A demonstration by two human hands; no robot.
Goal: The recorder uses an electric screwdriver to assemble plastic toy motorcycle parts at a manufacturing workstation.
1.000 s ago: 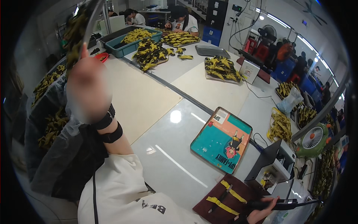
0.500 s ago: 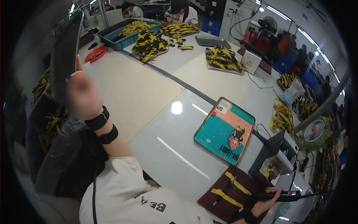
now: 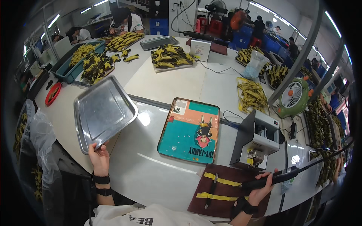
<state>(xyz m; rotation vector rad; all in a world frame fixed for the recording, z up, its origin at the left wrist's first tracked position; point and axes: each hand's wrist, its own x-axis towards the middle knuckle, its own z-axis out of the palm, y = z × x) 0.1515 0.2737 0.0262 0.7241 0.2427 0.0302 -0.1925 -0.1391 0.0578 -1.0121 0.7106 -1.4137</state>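
My left hand (image 3: 100, 160) grips the near edge of an empty silver metal tray (image 3: 102, 113), which is raised and tilted over the table's left part. My right hand (image 3: 262, 188) is wrapped round a black corded hand tool (image 3: 284, 175), shaped like an electric screwdriver, over a dark brown mat (image 3: 196, 205). On the mat lie two yellow straps (image 3: 222, 179) with a slim black piece (image 3: 211, 190) across them. Between my hands a flat rectangular tray with a teal cartoon print (image 3: 177, 135) rests on the table.
Right of the printed tray stands a grey machine (image 3: 258, 141), with a green fan (image 3: 295, 96) beyond. Farther off are trays piled with yellow-and-black pieces (image 3: 171, 56), a teal bin (image 3: 71, 73) and a red dish (image 3: 53, 94). Other people (image 3: 130, 22) sit at the back.
My left hand has swung the metal tray from the far left in toward the table, its inner face now showing. The view has turned rightward. My right hand keeps the black tool over the mat.
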